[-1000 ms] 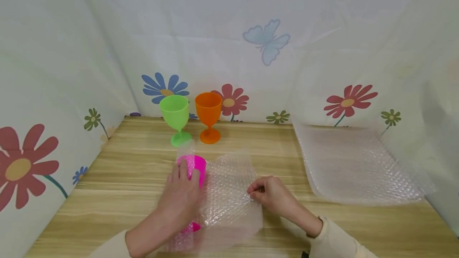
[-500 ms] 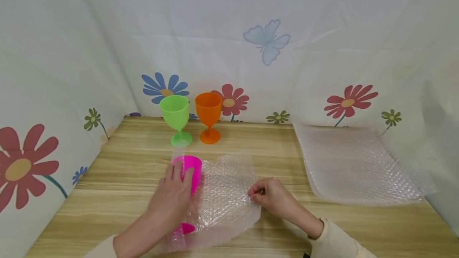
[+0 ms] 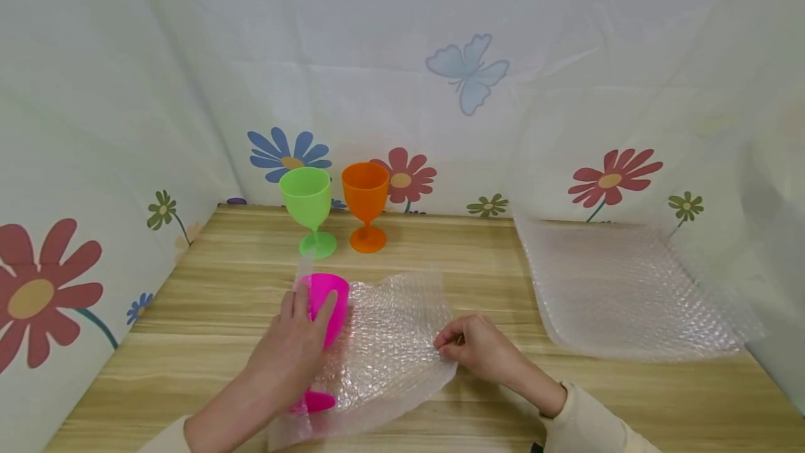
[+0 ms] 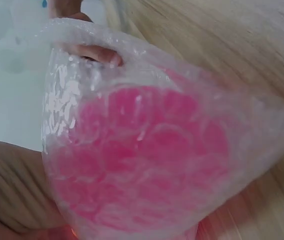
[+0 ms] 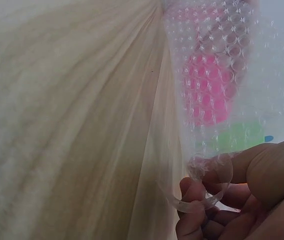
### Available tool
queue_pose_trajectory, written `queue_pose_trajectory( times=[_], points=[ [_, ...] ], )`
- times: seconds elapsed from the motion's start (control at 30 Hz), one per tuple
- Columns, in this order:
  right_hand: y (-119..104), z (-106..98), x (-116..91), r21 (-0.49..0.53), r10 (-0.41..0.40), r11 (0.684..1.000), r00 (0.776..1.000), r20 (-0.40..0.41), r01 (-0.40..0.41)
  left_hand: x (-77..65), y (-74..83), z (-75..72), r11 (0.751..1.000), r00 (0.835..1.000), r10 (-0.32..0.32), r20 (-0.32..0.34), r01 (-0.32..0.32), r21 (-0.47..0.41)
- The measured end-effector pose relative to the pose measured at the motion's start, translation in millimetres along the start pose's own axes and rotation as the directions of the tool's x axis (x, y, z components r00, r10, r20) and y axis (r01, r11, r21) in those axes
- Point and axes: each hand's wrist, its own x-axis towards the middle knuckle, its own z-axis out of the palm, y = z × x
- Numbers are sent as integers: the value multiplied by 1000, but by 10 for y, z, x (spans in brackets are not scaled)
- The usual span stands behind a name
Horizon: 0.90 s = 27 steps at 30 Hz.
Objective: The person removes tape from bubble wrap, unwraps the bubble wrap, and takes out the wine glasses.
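A pink goblet (image 3: 336, 310) lies on its side on a sheet of bubble wrap (image 3: 393, 338), its foot (image 3: 321, 402) toward me. My left hand (image 3: 286, 344) grips the goblet from the left, a strip of wrap between fingers and cup. In the left wrist view the bubble wrap (image 4: 142, 145) covers the pink cup. My right hand (image 3: 481, 348) pinches the sheet's right edge between thumb and fingers. The right wrist view shows that hand (image 5: 242, 195) holding the film's edge, with pink behind the bubbles.
Upright at the back left of the wooden table (image 3: 207, 299) are a light green goblet (image 3: 308, 201) and an orange goblet (image 3: 366, 194). Another bubble wrap sheet (image 3: 622, 285) lies at the right. A flower-printed cloth (image 3: 390, 54) encloses the table.
My left hand has shifted left with the pink goblet and the wrap around it. More of the sheet shows between the hands. My right hand stays almost in place.
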Motion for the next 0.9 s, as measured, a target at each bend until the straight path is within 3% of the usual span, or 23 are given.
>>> queue_pose_trajectory(
  times=[0.13, 0.37, 0.53, 0.63, 0.77, 0.9],
  points=[
    [13, -3, 7, -10, 2, 1000, 1000, 22, -2, -12, -49, -12, 996, 998, -41, 37, 44, -72],
    [31, -13, 16, 1, 18, 1000, 999, 47, -18, -30, -150, -36, 989, 995, -57, 77, 67, -133],
    [20, -21, 13, -10, 28, 1000, 997, 71, -28, -20, -256, -45, 953, 971, -132, 202, 180, -242],
    [3, -17, 8, -53, 28, 998, 995, 92, -23, -39, -324, -38, 930, 955, -168, 243, 235, -281],
    [-14, -3, 4, -127, 25, 992, 992, 120, -10, -58, -389, -24, 940, 959, -180, 218, 234, -249],
    [-30, 11, 0, -168, 5, 986, 992, 126, 17, -67, -432, -14, 964, 977, -177, 122, 197, -180]
  ],
)
